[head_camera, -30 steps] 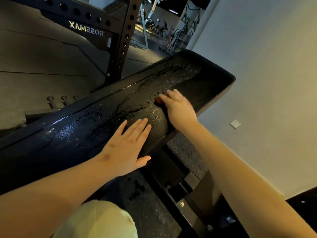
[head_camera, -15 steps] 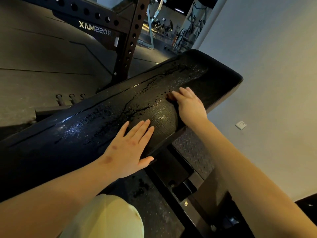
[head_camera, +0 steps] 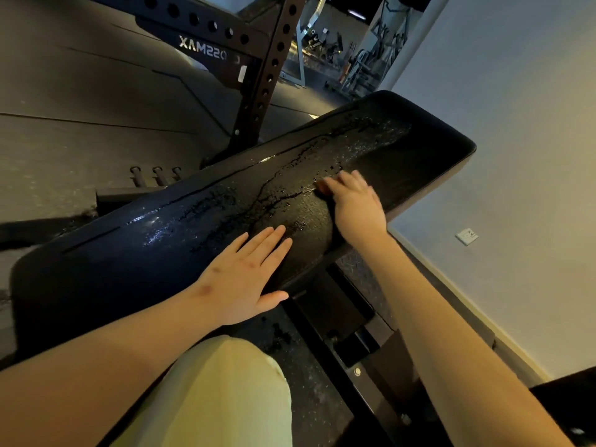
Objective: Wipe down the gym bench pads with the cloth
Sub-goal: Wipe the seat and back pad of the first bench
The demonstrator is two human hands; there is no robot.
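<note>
— While the left hand (head_camera: 245, 279) lies flat and empty on the pad (head_camera: 145, 262), where is the cloth (head_camera: 321, 187)?

— Under the right hand (head_camera: 354, 204), fingers pressed flat over it, mostly hidden. The pad runs lower left to upper right; wet streaks (head_camera: 267, 191) lie just left of the cloth.

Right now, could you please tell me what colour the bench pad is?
The bench pad is black, with wet streaks; head view.

Perforated rack upright (head_camera: 263, 91), wall socket (head_camera: 466, 236)
</note>
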